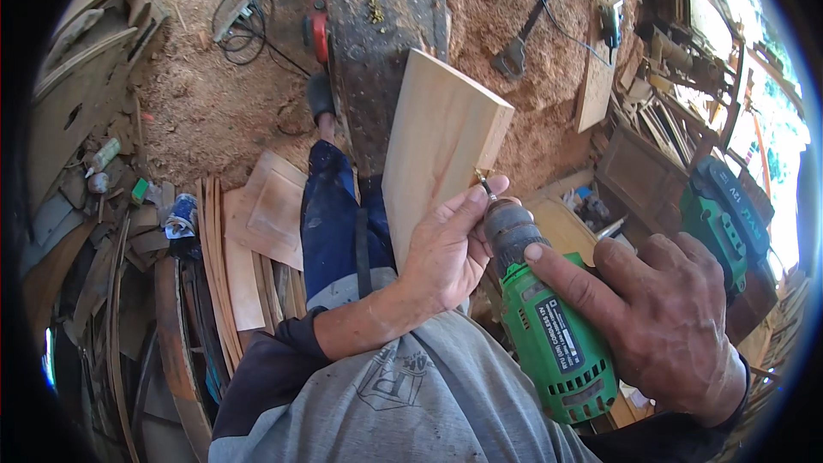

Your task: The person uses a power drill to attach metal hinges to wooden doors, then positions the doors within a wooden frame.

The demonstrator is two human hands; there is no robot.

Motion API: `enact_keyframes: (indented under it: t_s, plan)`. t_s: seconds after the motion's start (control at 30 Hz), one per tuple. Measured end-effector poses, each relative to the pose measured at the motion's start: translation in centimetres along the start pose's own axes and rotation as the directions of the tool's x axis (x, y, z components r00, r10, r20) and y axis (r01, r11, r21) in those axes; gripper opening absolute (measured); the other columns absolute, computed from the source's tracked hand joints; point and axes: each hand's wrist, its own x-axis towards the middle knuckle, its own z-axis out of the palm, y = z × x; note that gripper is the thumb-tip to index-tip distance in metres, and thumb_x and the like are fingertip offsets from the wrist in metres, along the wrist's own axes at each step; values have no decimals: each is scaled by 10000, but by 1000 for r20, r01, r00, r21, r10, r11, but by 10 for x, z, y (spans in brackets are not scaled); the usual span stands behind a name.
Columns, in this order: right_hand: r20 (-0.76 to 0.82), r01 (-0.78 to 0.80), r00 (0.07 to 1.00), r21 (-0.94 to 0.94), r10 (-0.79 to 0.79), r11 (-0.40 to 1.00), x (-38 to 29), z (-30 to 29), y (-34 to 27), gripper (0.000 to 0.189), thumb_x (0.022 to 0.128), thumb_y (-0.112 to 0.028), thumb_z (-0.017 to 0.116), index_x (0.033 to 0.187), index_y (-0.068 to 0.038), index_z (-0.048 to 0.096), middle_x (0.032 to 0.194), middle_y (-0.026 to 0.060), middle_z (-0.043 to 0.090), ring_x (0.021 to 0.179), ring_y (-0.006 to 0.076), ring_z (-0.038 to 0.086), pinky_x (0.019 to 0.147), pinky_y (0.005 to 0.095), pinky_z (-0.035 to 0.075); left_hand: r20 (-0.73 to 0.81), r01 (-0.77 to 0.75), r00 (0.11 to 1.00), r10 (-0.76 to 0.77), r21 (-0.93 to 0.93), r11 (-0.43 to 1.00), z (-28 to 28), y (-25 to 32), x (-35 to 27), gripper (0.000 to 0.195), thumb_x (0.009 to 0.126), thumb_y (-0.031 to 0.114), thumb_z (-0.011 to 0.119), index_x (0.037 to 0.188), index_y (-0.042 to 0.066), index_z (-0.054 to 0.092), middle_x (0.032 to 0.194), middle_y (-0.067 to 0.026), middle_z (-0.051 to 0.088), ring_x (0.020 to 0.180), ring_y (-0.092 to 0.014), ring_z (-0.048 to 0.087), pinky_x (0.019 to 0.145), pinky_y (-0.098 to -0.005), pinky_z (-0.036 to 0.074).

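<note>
A green cordless drill (pixel 553 341) lies across the front right, its chuck (pixel 511 226) pointing up and left. My right hand (pixel 665 318) grips it, with the index finger stretched along the body towards the chuck. The battery pack (pixel 726 212) shows beyond the knuckles. At the chuck's front, my left hand (pixel 443 257) pinches the driver bit (pixel 487 188) between thumb and index finger. A small brass-coloured screw (pixel 479 173) is at the bit's tip, beside the edge of a pale wooden board (pixel 443 135). Whether the screw touches the wood, I cannot tell.
The board leans on a dark workbench (pixel 386 77) bearing a pile of brass-coloured screws (pixel 376 11). A red power tool (pixel 318 29) sits at its left side. A handsaw (pixel 511 56) lies on sawdust. A power strip (pixel 241 13) trails cords. Scrap wood (pixel 218 270) stands left.
</note>
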Motion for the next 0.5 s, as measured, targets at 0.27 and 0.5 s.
enact_keyframes:
  t_s: [0.27, 0.5]
  plan:
    - [-147, 127, 978, -140, -147, 982, -9, -11, 9, 553, 750, -280, 713, 1300, -299, 651, 851, -18, 577, 682, 176, 530, 645, 364, 408, 118, 103, 987, -109, 55, 993, 2, 32, -18, 446, 1069, 286, 491, 1396, -17, 470, 1163, -172, 671, 1077, -309, 679, 958, -433, 564]
    - [-502, 8, 825, 468, 259, 884, -26, 35, 19, 438, 742, -245, 799, 1163, -150, 721, 850, 69, 710, 663, 183, 600, 637, 368, 432, 33, -391, 856, 515, 694, 605, -58, 151, 60, 289, 1010, 138, 576, 1246, -27, 601, 974, -78, 690, 663, -134, 636, 611, -274, 544]
